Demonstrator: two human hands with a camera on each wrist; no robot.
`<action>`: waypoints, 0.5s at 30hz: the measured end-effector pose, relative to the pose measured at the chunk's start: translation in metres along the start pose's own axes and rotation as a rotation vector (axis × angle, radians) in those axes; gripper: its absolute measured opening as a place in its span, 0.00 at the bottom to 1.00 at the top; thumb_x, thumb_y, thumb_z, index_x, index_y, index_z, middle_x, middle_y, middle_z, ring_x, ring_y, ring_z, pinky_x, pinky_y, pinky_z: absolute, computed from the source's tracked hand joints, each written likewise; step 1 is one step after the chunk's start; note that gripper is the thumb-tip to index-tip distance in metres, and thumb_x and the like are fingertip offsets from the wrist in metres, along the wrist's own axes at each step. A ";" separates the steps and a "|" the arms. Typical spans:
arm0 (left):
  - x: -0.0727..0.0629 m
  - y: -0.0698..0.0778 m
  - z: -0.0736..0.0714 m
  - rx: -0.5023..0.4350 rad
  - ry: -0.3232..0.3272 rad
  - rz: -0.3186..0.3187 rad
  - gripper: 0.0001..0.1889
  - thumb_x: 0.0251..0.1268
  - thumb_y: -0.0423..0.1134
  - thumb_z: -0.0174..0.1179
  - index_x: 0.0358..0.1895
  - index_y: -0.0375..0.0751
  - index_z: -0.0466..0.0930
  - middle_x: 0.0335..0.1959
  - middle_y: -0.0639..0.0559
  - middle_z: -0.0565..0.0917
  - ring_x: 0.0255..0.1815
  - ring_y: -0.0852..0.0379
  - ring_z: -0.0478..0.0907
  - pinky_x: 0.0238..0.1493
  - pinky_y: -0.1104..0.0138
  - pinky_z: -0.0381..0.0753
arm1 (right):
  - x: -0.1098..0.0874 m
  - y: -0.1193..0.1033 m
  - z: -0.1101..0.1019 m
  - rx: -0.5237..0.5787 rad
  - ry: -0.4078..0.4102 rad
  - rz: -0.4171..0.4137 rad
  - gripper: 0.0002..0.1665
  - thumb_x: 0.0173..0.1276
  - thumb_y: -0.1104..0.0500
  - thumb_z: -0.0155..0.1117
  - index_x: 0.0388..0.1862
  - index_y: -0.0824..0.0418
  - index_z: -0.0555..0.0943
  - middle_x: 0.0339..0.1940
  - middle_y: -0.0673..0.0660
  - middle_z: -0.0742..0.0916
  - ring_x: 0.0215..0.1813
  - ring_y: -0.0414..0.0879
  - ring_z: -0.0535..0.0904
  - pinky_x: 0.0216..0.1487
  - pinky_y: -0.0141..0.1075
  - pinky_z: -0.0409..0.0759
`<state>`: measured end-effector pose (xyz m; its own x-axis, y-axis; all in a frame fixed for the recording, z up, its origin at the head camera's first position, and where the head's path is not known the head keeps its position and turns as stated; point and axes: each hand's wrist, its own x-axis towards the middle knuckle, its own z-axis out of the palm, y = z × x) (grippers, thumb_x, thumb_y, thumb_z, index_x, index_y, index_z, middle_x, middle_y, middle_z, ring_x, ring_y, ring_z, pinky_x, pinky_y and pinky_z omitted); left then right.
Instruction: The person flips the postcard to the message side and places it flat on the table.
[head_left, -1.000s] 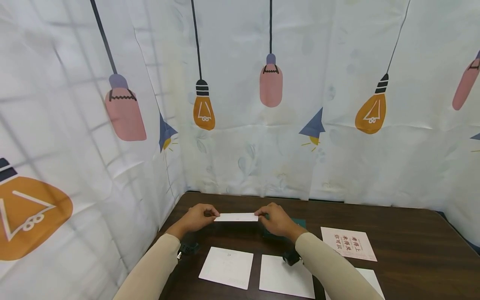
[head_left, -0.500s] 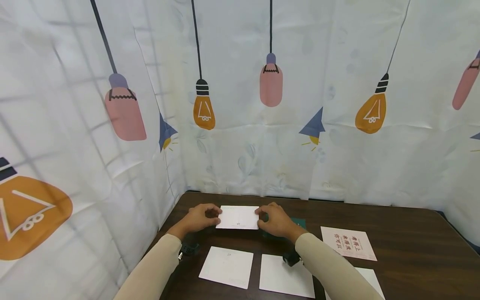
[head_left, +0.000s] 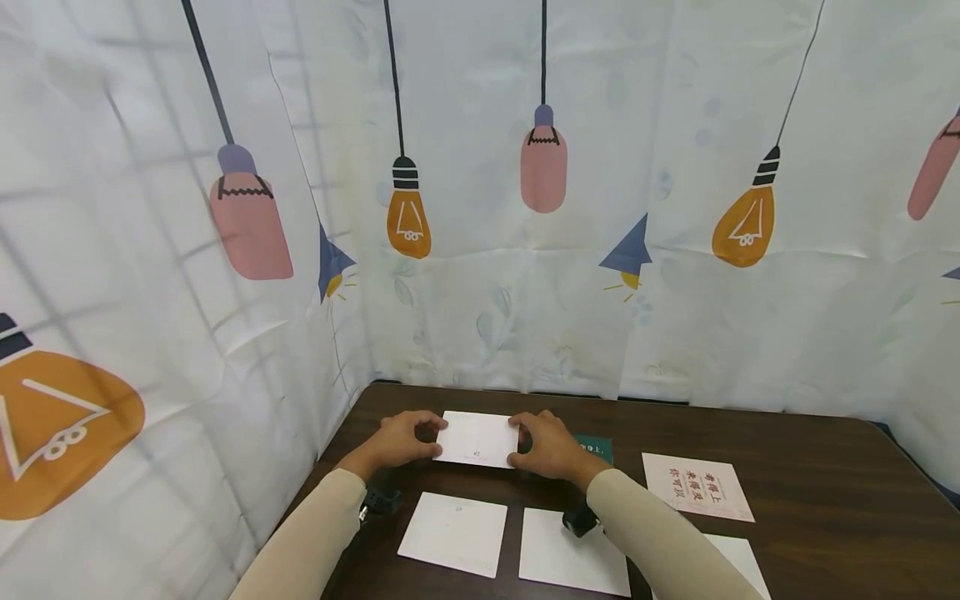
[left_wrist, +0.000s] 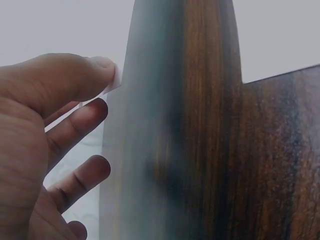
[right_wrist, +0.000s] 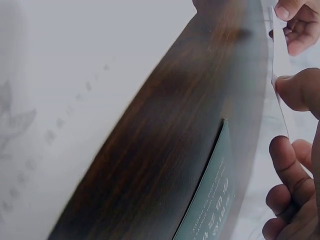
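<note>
Left hand, right hand narrowly pinch white card at opposite sides; apparently positioning step; next move needs matched grip.

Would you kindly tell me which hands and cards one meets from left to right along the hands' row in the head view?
Left hand, held white card, right hand, green card (partly hidden), red-lettered card.
</note>
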<state>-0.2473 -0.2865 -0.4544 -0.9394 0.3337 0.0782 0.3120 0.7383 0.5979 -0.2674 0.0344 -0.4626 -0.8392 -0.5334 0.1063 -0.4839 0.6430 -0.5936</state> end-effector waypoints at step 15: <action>-0.001 0.002 0.009 0.072 0.001 -0.036 0.20 0.54 0.39 0.77 0.52 0.48 0.86 0.43 0.59 0.86 0.50 0.52 0.80 0.54 0.41 0.55 | 0.000 -0.001 0.012 -0.107 -0.022 -0.005 0.38 0.58 0.45 0.79 0.65 0.57 0.79 0.34 0.41 0.78 0.47 0.45 0.72 0.45 0.41 0.73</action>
<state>-0.2446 -0.2797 -0.4604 -0.9504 0.3056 0.0582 0.2873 0.7902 0.5413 -0.2633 0.0270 -0.4714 -0.8318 -0.5476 0.0910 -0.5126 0.6950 -0.5042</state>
